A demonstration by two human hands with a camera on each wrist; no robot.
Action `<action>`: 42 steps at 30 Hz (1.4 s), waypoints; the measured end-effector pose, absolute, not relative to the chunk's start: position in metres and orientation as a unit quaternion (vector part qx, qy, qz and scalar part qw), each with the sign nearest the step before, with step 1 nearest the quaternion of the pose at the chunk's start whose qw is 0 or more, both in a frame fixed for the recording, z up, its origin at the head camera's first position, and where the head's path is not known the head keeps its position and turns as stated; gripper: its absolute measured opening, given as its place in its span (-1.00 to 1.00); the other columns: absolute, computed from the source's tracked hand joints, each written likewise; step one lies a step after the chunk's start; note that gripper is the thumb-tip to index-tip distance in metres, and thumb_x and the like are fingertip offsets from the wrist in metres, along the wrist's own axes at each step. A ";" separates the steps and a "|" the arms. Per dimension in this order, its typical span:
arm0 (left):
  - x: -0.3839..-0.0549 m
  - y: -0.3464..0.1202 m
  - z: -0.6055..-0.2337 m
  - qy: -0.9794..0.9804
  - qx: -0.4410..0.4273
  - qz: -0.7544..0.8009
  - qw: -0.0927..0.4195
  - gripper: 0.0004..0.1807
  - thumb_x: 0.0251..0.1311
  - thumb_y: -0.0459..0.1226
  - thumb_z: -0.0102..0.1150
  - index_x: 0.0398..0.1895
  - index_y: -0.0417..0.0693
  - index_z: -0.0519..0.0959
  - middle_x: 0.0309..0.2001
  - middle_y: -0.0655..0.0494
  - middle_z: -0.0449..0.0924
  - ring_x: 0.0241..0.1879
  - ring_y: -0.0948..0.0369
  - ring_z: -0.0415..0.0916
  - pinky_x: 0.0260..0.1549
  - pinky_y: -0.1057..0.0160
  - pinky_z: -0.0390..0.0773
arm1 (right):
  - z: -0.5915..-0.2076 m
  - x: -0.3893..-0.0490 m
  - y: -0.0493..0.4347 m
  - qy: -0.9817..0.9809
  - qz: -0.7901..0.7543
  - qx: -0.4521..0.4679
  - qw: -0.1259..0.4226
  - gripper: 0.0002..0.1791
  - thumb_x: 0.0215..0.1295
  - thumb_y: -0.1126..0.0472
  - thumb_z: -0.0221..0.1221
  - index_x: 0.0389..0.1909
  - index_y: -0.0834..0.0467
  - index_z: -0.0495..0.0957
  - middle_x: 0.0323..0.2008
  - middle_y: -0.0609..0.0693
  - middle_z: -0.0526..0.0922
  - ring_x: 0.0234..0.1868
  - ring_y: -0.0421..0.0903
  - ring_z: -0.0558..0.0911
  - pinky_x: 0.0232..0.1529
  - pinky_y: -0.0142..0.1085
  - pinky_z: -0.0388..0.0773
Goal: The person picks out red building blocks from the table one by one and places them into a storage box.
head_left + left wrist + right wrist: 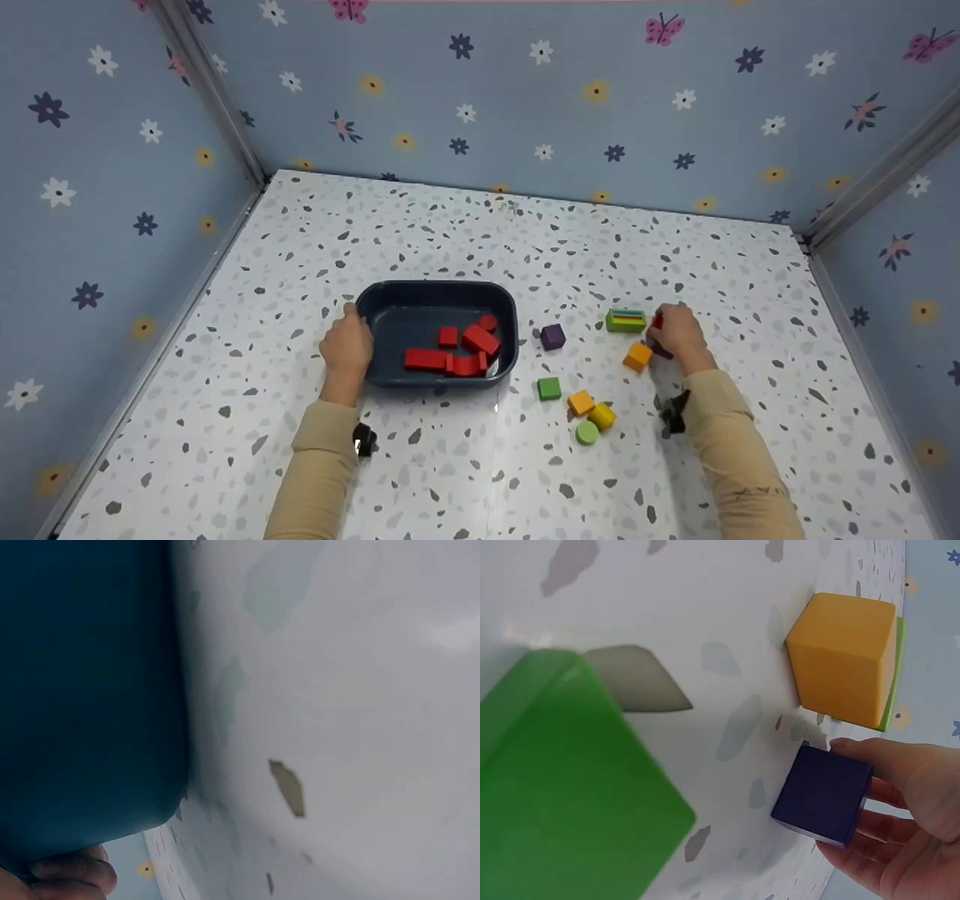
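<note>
At the left end of a dark blue plastic bin [382,330], my left hand [347,346] grips the rim. Its curled fingers [79,874] show beside the bin wall in the left wrist view. Several red blocks [426,359] lie in the bin. On the right, my right hand [681,330] pinches a red block [658,321], mostly covered by the fingers. A dark purple cube [823,795] sits right by that thumb and fingers and hides the red block in the right wrist view. Beside it stands an orange cube [840,652].
Between bin and right hand lie a purple cube [553,337], a green cube [549,388], another orange cube [580,403], a yellow cylinder [602,415] and a light green cylinder [586,432]. A green block [625,321] with coloured strips stands behind. Flowered walls enclose the table.
</note>
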State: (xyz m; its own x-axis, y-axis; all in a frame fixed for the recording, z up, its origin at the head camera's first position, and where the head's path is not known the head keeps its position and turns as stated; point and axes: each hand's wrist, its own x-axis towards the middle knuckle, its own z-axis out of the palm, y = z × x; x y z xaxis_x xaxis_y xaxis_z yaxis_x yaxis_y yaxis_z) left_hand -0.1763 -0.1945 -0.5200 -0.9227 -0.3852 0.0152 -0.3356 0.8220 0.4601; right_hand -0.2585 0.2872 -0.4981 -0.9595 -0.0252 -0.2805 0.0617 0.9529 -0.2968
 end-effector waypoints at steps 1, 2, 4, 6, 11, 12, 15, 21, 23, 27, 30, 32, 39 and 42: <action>-0.177 -0.195 -0.520 -0.953 0.189 -0.231 0.054 -0.72 0.25 -0.30 -0.13 -0.07 -0.33 0.30 -0.33 -0.40 0.51 -0.36 -0.26 0.49 -0.45 -0.16 0.41 | -0.498 -0.258 0.287 0.978 -0.156 0.010 0.140 -0.63 0.18 0.30 0.08 -0.06 0.46 0.35 -0.22 0.33 0.40 -0.25 0.13 0.41 -0.17 -0.05 0.39; -0.177 -0.195 -0.520 -0.953 0.188 -0.231 0.054 -0.72 0.25 -0.30 -0.13 -0.07 -0.33 0.30 -0.33 -0.40 0.51 -0.36 -0.26 0.49 -0.45 -0.16 0.41 | -0.498 -0.258 0.287 0.978 -0.159 0.010 0.138 -0.62 0.18 0.30 0.08 -0.05 0.46 0.34 -0.21 0.34 0.40 -0.24 0.13 0.41 -0.16 -0.05 0.39; -0.177 -0.195 -0.520 -0.953 0.188 -0.231 0.055 -0.73 0.24 -0.30 -0.13 -0.08 -0.33 0.30 -0.33 -0.40 0.51 -0.36 -0.26 0.49 -0.45 -0.16 0.41 | -0.497 -0.258 0.287 0.977 -0.165 0.010 0.133 -0.60 0.18 0.29 0.08 -0.02 0.46 0.33 -0.19 0.35 0.40 -0.23 0.14 0.41 -0.14 -0.05 0.38; -0.177 -0.194 -0.520 -0.953 0.189 -0.231 0.056 -0.73 0.24 -0.30 -0.12 -0.09 -0.33 0.31 -0.33 -0.40 0.51 -0.36 -0.26 0.49 -0.45 -0.16 0.40 | -0.495 -0.257 0.287 0.977 -0.169 0.009 0.129 -0.58 0.18 0.29 0.09 0.00 0.46 0.32 -0.17 0.36 0.39 -0.21 0.14 0.41 -0.13 -0.04 0.38; -0.177 -0.195 -0.520 -0.952 0.193 -0.232 0.058 -0.73 0.24 -0.29 -0.11 -0.09 -0.31 0.32 -0.33 -0.39 0.52 -0.36 -0.25 0.49 -0.45 -0.16 0.40 | -0.489 -0.254 0.286 0.975 -0.182 0.011 0.125 -0.54 0.18 0.28 0.08 0.05 0.44 0.30 -0.13 0.37 0.37 -0.18 0.15 0.41 -0.12 -0.04 0.39; -0.177 -0.195 -0.520 -0.951 0.194 -0.232 0.059 -0.73 0.24 -0.29 -0.11 -0.09 -0.31 0.32 -0.33 -0.39 0.52 -0.36 -0.25 0.49 -0.45 -0.16 0.40 | -0.488 -0.253 0.286 0.975 -0.184 0.011 0.124 -0.54 0.19 0.28 0.08 0.06 0.44 0.29 -0.12 0.37 0.37 -0.18 0.15 0.41 -0.12 -0.04 0.39; -0.177 -0.195 -0.520 -0.952 0.194 -0.230 0.061 -0.74 0.24 -0.29 -0.12 -0.10 -0.31 0.31 -0.34 -0.39 0.52 -0.37 -0.25 0.49 -0.45 -0.16 0.40 | -0.486 -0.251 0.285 0.975 -0.186 0.003 0.117 -0.54 0.20 0.28 0.07 0.07 0.43 0.29 -0.13 0.36 0.37 -0.18 0.14 0.41 -0.12 -0.04 0.39; -0.176 -0.195 -0.520 -0.951 0.197 -0.231 0.054 -0.74 0.24 -0.28 -0.12 -0.10 -0.31 0.31 -0.32 -0.39 0.51 -0.35 -0.26 0.49 -0.43 -0.16 0.40 | -0.482 -0.247 0.282 0.977 -0.191 -0.011 0.099 -0.54 0.19 0.27 0.09 0.07 0.42 0.30 -0.11 0.35 0.36 -0.16 0.16 0.41 -0.11 -0.02 0.38; -0.176 -0.194 -0.520 -0.951 0.196 -0.231 0.053 -0.73 0.25 -0.29 -0.12 -0.10 -0.32 0.31 -0.32 -0.39 0.51 -0.34 -0.25 0.49 -0.43 -0.15 0.40 | -0.481 -0.246 0.280 0.976 -0.196 -0.016 0.092 -0.54 0.19 0.27 0.09 0.07 0.41 0.31 -0.10 0.35 0.36 -0.15 0.17 0.41 -0.10 0.00 0.38; -0.176 -0.194 -0.520 -0.953 0.191 -0.228 0.061 -0.74 0.24 -0.30 -0.12 -0.11 -0.33 0.31 -0.35 -0.40 0.51 -0.38 -0.26 0.49 -0.47 -0.15 0.41 | -0.479 -0.244 0.275 0.976 -0.203 -0.031 0.068 -0.55 0.16 0.30 0.12 0.05 0.41 0.33 -0.09 0.36 0.37 -0.12 0.19 0.42 -0.08 0.01 0.37; -0.176 -0.194 -0.520 -0.953 0.190 -0.227 0.065 -0.75 0.24 -0.30 -0.12 -0.12 -0.33 0.31 -0.37 -0.40 0.51 -0.40 -0.26 0.49 -0.49 -0.15 0.41 | -0.477 -0.243 0.269 0.977 -0.201 -0.045 0.054 -0.56 0.15 0.30 0.13 0.04 0.40 0.35 -0.08 0.36 0.38 -0.11 0.20 0.43 -0.08 0.01 0.37; -0.176 -0.193 -0.520 -0.953 0.192 -0.226 0.065 -0.75 0.24 -0.30 -0.12 -0.12 -0.32 0.31 -0.37 -0.40 0.51 -0.40 -0.25 0.49 -0.49 -0.15 0.41 | -0.475 -0.242 0.264 0.976 -0.203 -0.051 0.055 -0.55 0.15 0.28 0.14 0.04 0.39 0.35 -0.09 0.34 0.39 -0.12 0.18 0.44 -0.09 0.01 0.38; -0.175 -0.193 -0.520 -0.951 0.196 -0.230 0.069 -0.76 0.24 -0.29 -0.11 -0.14 -0.32 0.31 -0.34 -0.41 0.51 -0.37 -0.26 0.49 -0.47 -0.15 0.40 | -0.466 -0.240 0.244 0.971 -0.218 -0.088 0.032 -0.56 0.12 0.26 0.17 0.00 0.38 0.39 -0.10 0.34 0.40 -0.14 0.18 0.45 -0.15 -0.01 0.42; -0.175 -0.193 -0.520 -0.951 0.197 -0.229 0.069 -0.76 0.24 -0.29 -0.11 -0.14 -0.32 0.31 -0.34 -0.40 0.51 -0.38 -0.26 0.49 -0.47 -0.15 0.41 | -0.462 -0.239 0.234 0.970 -0.222 -0.093 0.026 -0.57 0.12 0.27 0.17 0.00 0.37 0.40 -0.04 0.36 0.38 -0.11 0.19 0.45 -0.13 -0.02 0.42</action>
State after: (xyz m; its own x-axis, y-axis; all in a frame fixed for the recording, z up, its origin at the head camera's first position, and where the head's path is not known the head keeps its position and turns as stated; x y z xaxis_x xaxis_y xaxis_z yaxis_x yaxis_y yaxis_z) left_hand -0.1754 -0.1927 -0.5204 -0.9131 -0.4057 0.0419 -0.3420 0.8175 0.4635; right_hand -0.2391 0.2340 -0.4622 -0.9813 -0.1921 -0.0092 -0.1689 0.8837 -0.4364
